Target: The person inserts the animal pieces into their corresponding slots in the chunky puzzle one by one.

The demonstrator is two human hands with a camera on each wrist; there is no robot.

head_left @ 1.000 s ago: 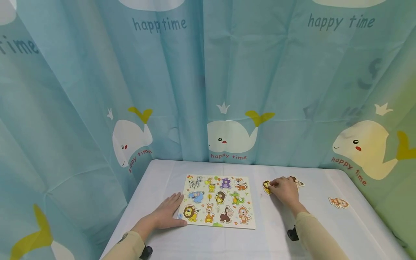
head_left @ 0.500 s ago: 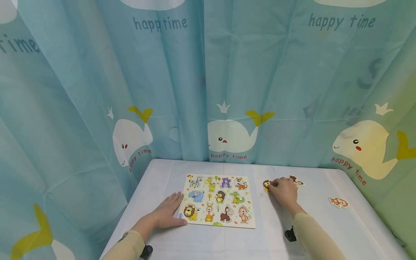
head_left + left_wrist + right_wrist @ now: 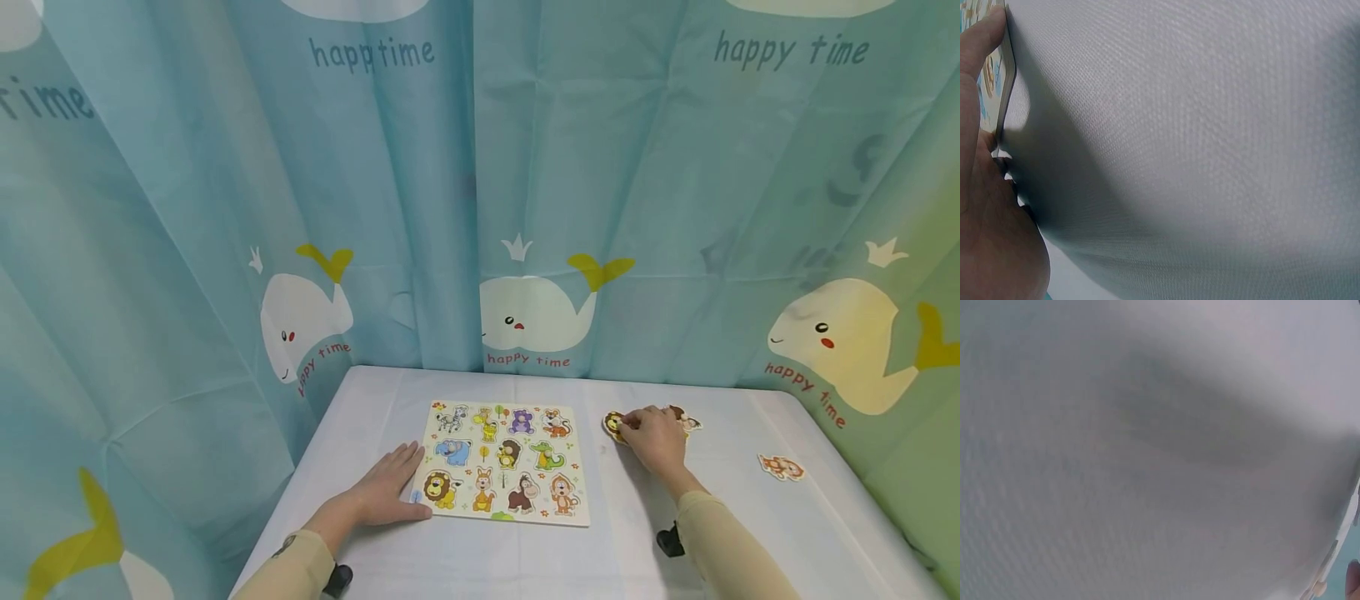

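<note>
My left hand [image 3: 386, 492] lies at the left edge of a white animal puzzle board [image 3: 495, 496], with its thumb along the near corner and its fingers extended beside the edge. In the left wrist view, the thumb [image 3: 984, 39] touches the board's rim [image 3: 1007, 84]. Right of the board, my right hand [image 3: 656, 442] pinches a lion puzzle piece [image 3: 612, 426] between thumb and fingertips. Part of the lion is hidden by the fingers. Only a fingertip [image 3: 1353, 578] and a small knob [image 3: 1320, 588] on a piece's edge show in the right wrist view.
Behind the right hand lies a brown animal piece [image 3: 686, 418], partly covered. Farther right is an orange-brown monkey piece [image 3: 782, 467]. A white cloth covers the table [image 3: 510, 567]. A blue whale-print curtain [image 3: 442, 208] hangs at the table's far edge.
The lion piece has shifted slightly left and turned a little in the right hand's fingers. The left hand and board stay in place.
</note>
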